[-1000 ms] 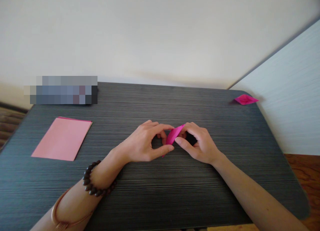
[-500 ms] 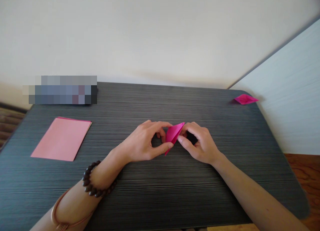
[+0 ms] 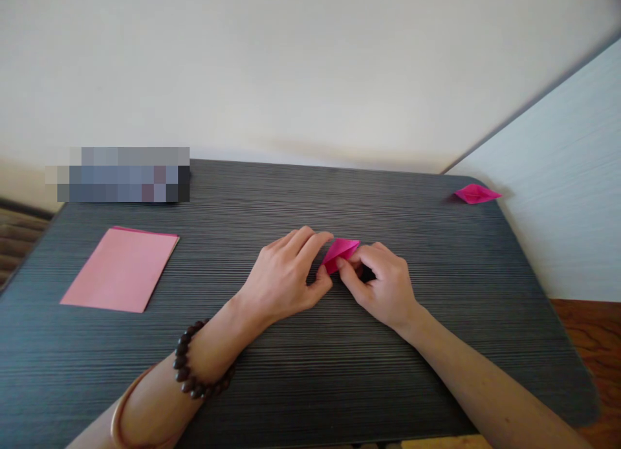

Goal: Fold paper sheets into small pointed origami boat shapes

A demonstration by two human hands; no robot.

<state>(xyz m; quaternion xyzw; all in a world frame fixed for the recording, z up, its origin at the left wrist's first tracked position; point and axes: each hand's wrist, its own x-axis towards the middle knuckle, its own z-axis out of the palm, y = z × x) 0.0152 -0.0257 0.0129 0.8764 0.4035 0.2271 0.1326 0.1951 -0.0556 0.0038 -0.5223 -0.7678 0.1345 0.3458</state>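
Note:
A small piece of folded magenta paper (image 3: pixel 342 248) is between my hands, just above or on the dark table; I cannot tell which. My right hand (image 3: pixel 385 284) pinches its right side between thumb and bent forefinger, the other fingers curled under. The thumb of my left hand (image 3: pixel 286 274) presses at the lower left corner, and its forefinger reaches along the upper left edge. Part of the paper is hidden behind the fingers and thumbs.
On the left of the dark table (image 3: pixel 272 384) lies a stack of square pink paper (image 3: pixel 121 268). A folded magenta paper piece (image 3: pixel 477 193) sits at the back right corner. A blurred-out object (image 3: pixel 121 177) stands at the back left. A pale wall rises behind.
The folded paper has turned and its lower point no longer hangs below my left thumb. My left hand has opened somewhat on top, and my right thumb has moved onto the paper's front.

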